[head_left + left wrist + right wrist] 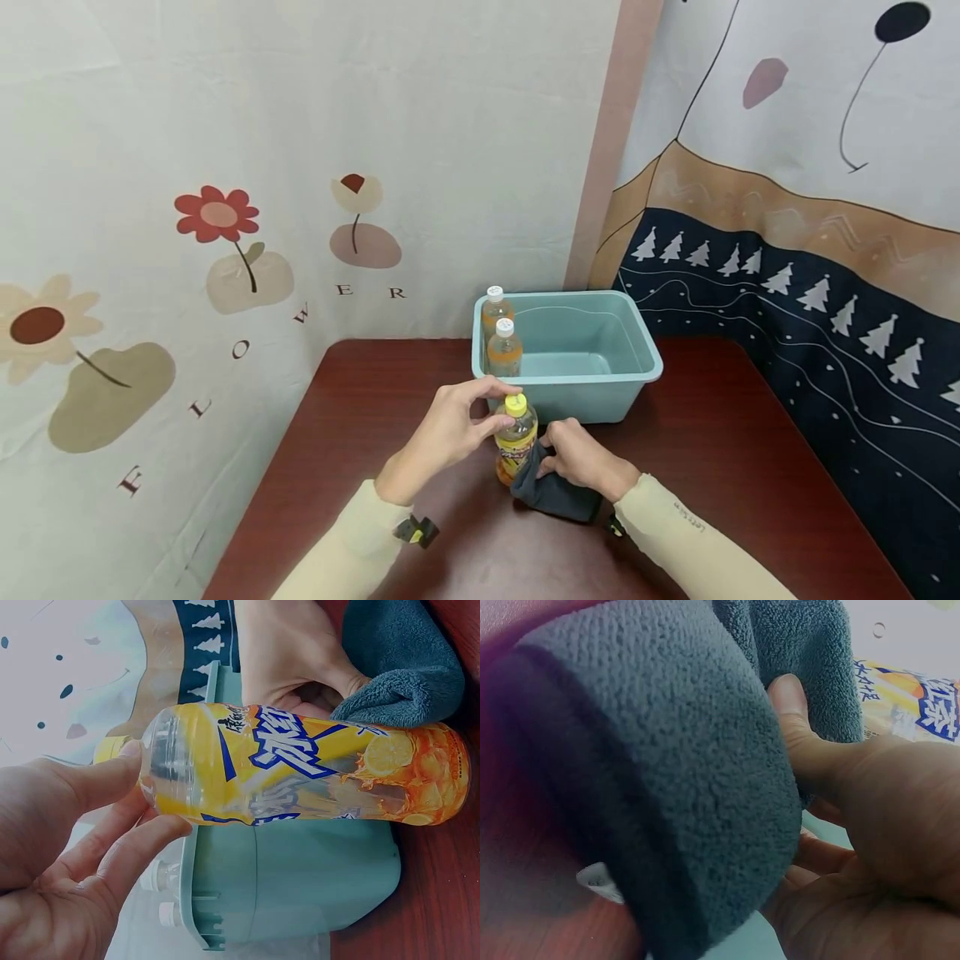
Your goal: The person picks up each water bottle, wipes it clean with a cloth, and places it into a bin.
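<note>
A yellow-capped iced tea bottle [516, 446] with a yellow and orange label stands upright on the table in front of a bin. My left hand [448, 425] pinches it by the neck between thumb and fingers, just under the cap [109, 748]. On the bottle's right side, my right hand [581, 454] grips a dark grey-blue towel [558, 497]. In the left wrist view, part of that towel [405, 667] lies against the lower label. The rest of the towel [667, 765] hangs folded below my right thumb in the right wrist view.
A light blue plastic bin [577, 396] stands behind the bottle. Two white-capped bottles, a nearer one [504, 354] and a farther one [495, 308], stand at its left end. The reddish-brown table [375, 392] meets printed cloth walls at the back and right.
</note>
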{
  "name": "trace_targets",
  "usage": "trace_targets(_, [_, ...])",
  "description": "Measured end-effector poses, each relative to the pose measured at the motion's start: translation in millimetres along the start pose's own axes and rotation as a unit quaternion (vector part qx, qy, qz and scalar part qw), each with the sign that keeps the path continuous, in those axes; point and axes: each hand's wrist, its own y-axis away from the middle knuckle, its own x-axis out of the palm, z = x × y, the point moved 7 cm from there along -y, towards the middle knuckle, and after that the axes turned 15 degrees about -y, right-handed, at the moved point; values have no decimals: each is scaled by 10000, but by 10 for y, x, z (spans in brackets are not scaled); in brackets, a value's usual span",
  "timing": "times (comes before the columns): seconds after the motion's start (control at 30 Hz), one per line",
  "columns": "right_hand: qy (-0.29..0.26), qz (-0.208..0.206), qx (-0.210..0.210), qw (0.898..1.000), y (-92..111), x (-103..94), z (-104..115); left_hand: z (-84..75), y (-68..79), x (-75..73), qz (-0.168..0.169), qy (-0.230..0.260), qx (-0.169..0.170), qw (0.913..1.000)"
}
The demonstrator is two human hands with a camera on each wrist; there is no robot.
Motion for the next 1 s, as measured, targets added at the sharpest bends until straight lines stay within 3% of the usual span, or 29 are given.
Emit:
trace_targets(0.4, [-109, -430, -158, 9989, 76, -121, 32, -15, -11, 3, 34, -99, 8, 9999])
trace_targets(0.77, [41, -948, -383, 9947, 153, -466, 426, -15, -11, -15, 31, 2, -22, 10000])
trace_targets(1.0, [-3, -1524, -662, 9861, 181, -685, 745, -33, -30, -22, 30, 60, -14, 10000])
